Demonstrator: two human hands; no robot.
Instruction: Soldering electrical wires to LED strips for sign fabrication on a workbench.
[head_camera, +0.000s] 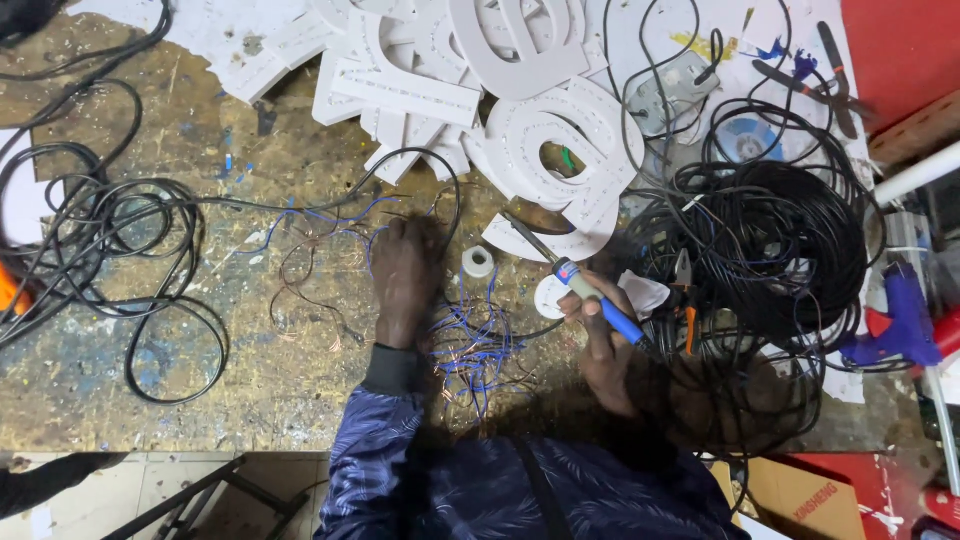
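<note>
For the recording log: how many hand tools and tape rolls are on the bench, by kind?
Soldering iron, held in the right hand: 1
Glue gun, blue, at the right edge: 1
Pliers or cutters, orange-handled, beside the black cable coil: 1
Tape roll, white, next to the left hand: 1
Total: 4

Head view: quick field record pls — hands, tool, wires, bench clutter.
left hand: palm down on thin blue and copper wires, fingers bent
right hand: grip shut on blue-handled soldering iron, tip pointing up-left toward white foam letters
tape roll: small, white, between the hands
black cable coil: right of the iron
blue glue gun: far right
surface: worn, paint-flecked workbench
</note>
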